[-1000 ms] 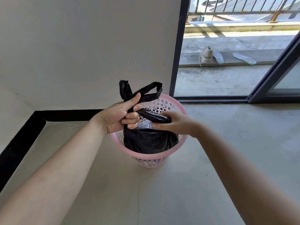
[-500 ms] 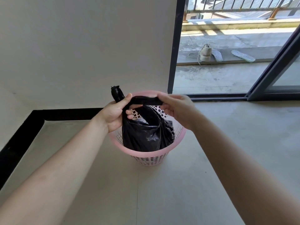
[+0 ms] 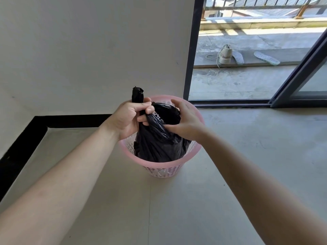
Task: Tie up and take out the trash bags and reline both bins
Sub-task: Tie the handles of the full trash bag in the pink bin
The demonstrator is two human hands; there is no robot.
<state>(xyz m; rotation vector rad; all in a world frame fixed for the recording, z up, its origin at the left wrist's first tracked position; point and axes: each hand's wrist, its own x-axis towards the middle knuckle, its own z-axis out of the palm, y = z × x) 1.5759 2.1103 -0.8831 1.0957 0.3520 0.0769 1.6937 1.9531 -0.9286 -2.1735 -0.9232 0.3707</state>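
A black trash bag [image 3: 159, 144] sits inside a pink perforated bin [image 3: 162, 167] on the floor near the wall. My left hand [image 3: 129, 119] is clenched around one twisted end of the bag, whose tip sticks up above my fist. My right hand [image 3: 185, 121] is over the bag's gathered top on the right side, its fingers pinching the black plastic. The bag's contents are hidden.
A white wall with a black skirting strip [image 3: 21, 149] runs behind and to the left. An open sliding door frame [image 3: 190, 50] leads to a balcony holding a shoe [image 3: 224, 54] and two insoles [image 3: 265, 58]. Bare concrete floor lies around the bin.
The loose bag ends that stood up above the bin have been pulled down. My right hand moved from the bag's side up onto its top, and the bag mouth is now gathered shut.
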